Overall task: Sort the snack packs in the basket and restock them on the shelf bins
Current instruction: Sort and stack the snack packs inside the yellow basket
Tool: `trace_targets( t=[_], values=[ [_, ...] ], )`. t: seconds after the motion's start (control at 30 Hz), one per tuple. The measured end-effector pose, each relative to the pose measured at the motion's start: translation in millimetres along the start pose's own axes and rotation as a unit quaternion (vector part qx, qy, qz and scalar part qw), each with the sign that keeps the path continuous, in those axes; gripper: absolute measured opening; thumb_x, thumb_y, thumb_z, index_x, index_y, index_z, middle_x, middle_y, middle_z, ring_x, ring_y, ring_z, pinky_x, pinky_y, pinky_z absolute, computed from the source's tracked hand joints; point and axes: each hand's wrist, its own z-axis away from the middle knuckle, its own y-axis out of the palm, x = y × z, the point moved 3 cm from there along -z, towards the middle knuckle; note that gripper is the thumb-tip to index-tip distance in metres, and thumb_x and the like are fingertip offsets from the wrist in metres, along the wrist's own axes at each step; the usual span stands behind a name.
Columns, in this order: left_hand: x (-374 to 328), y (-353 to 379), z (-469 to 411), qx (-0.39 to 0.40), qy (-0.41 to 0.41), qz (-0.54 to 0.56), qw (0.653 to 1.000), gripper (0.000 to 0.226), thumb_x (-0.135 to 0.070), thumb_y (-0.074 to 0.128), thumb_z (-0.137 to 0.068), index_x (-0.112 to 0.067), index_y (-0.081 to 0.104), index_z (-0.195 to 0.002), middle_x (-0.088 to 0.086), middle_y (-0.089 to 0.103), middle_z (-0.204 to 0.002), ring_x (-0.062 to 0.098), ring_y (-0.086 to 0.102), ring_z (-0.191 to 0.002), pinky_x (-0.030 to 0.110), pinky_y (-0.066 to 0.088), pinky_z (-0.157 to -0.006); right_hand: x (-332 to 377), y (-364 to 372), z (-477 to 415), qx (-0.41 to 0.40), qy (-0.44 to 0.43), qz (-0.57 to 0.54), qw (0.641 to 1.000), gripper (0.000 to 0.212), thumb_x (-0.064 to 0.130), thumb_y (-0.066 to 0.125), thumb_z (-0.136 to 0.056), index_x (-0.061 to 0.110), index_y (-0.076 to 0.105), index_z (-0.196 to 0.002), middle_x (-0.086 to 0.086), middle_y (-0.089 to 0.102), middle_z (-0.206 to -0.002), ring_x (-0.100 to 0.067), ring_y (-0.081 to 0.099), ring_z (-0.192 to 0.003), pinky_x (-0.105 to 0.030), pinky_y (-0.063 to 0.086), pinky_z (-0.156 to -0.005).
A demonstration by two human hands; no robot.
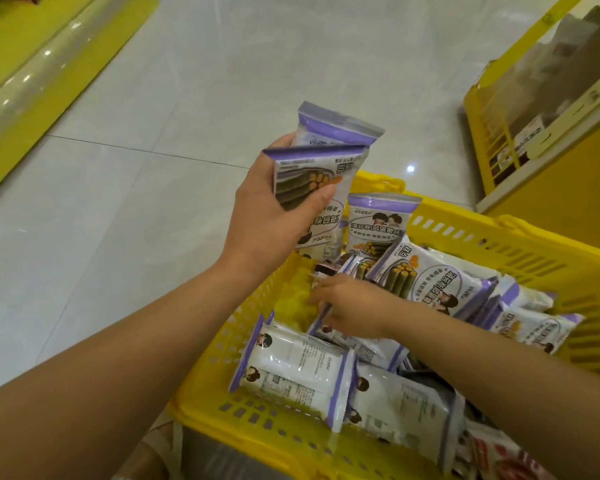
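A yellow plastic basket point(520, 244) sits low in front of me, filled with several white-and-purple seaweed roll snack packs point(426, 278). My left hand point(274, 216) is raised above the basket's left rim and grips a small stack of the same purple packs point(323, 161), fanned upward. My right hand point(354, 306) reaches down into the basket's left part, fingers closing on the edge of a pack point(326, 327) that lies among the others. One pack point(378, 223) stands upright against the basket's far wall. Red-printed packs point(499, 459) show at the bottom right.
Pale tiled floor point(187, 98) spreads to the left and ahead. A yellow shelf base point(32, 81) runs along the upper left. At upper right stands a yellow shelf unit with a slotted bin point(499, 133) holding dark packs.
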Motion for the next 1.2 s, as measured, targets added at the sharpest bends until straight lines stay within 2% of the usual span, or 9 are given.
trace_targets(
  t=[0.1, 0.2, 0.27, 0.4, 0.57, 0.7, 0.87, 1.07, 1.2],
  values=[
    [0, 0, -1, -0.003, 0.004, 0.008, 1.000, 0.053, -0.025, 0.074, -0.081, -0.040, 0.044, -0.123, -0.014, 0.063, -0.116, -0.001, 0.062, -0.108, 0.016, 0.051, -0.085, 0, 19, -12, 0.064, 0.005, 0.113, 0.992, 0.043, 0.025, 0.054, -0.092, 0.020, 0.050, -0.135, -0.007, 0.051, -0.138, -0.027, 0.031, -0.138, -0.041, 0.041, -0.103],
    [1, 0, -2, 0.001, 0.007, 0.006, 1.000, 0.054, -0.027, 0.074, -0.081, -0.035, 0.044, -0.126, -0.011, 0.062, -0.119, 0.001, 0.061, -0.109, 0.019, 0.052, -0.087, 2, 16, -9, 0.113, 0.040, 0.156, 0.981, 0.036, 0.030, 0.061, -0.088, 0.018, 0.058, -0.123, -0.007, 0.061, -0.112, -0.025, 0.056, -0.101, -0.036, 0.051, -0.079],
    [1, 1, -1, 0.002, 0.008, 0.009, 1.000, 0.055, -0.026, 0.074, -0.081, -0.032, 0.044, -0.127, -0.012, 0.063, -0.118, 0.000, 0.062, -0.108, 0.019, 0.053, -0.086, 4, 3, -1, 0.136, 0.053, 0.171, 0.974, 0.031, 0.034, 0.064, -0.087, 0.017, 0.062, -0.113, 0.000, 0.058, -0.091, -0.020, 0.054, -0.082, -0.034, 0.051, -0.073],
    [0, 1, 0, 0.004, 0.007, 0.004, 1.000, 0.056, -0.027, 0.074, -0.082, -0.030, 0.044, -0.129, -0.012, 0.062, -0.119, -0.001, 0.061, -0.109, 0.019, 0.052, -0.087, -5, -16, 20, 0.202, 0.095, 0.186, 0.957, 0.035, 0.027, 0.065, -0.088, 0.014, 0.057, -0.119, 0.006, 0.040, -0.073, -0.017, 0.048, -0.082, -0.032, 0.048, -0.076],
    [-1, 1, 1, -0.003, 0.000, 0.004, 1.000, 0.055, -0.025, 0.075, -0.081, -0.028, 0.046, -0.129, -0.010, 0.063, -0.118, 0.000, 0.062, -0.108, 0.018, 0.052, -0.086, -6, -8, 41, 0.200, 0.136, 0.192, 0.951, 0.029, 0.012, 0.051, -0.095, 0.007, 0.054, -0.123, -0.008, 0.060, -0.109, -0.023, 0.056, -0.091, -0.030, 0.043, -0.073],
    [-1, 0, 0, -0.025, -0.012, 0.014, 1.000, 0.053, -0.023, 0.075, -0.081, -0.029, 0.048, -0.125, -0.016, 0.065, -0.110, -0.004, 0.063, -0.103, 0.013, 0.052, -0.080, 1, -6, 21, 0.086, 0.072, 0.203, 0.973, 0.023, 0.011, 0.055, -0.091, 0.014, 0.060, -0.114, -0.004, 0.060, -0.101, -0.020, 0.056, -0.079, -0.031, 0.046, -0.064],
    [0, -1, -3, -0.040, -0.022, 0.017, 0.999, 0.051, -0.021, 0.076, -0.081, -0.016, 0.052, -0.125, -0.016, 0.065, -0.106, -0.004, 0.064, -0.099, 0.010, 0.051, -0.074, -5, 17, -24, 0.063, 0.026, 0.083, 0.994, 0.045, 0.013, 0.055, -0.094, 0.019, 0.047, -0.137, -0.011, 0.047, -0.138, -0.030, 0.053, -0.119, -0.043, 0.050, -0.091],
    [6, -4, -3, -0.037, -0.023, 0.019, 0.999, 0.053, -0.024, 0.075, -0.082, -0.011, 0.053, -0.128, -0.017, 0.066, -0.104, -0.004, 0.064, -0.099, 0.011, 0.052, -0.074, -14, 38, -58, 0.120, 0.074, 0.088, 0.986, 0.055, 0.035, 0.068, -0.085, 0.017, 0.049, -0.133, -0.012, 0.049, -0.134, -0.031, 0.051, -0.117, -0.042, 0.048, -0.095],
    [5, -4, -3, -0.038, -0.022, 0.015, 0.999, 0.052, -0.024, 0.075, -0.081, -0.011, 0.053, -0.126, -0.017, 0.066, -0.105, -0.004, 0.064, -0.100, 0.010, 0.051, -0.076, -15, 48, -66, 0.105, 0.089, 0.136, 0.981, 0.053, 0.035, 0.067, -0.086, 0.014, 0.050, -0.132, -0.013, 0.048, -0.136, -0.033, 0.049, -0.120, -0.045, 0.048, -0.095]
  ],
)
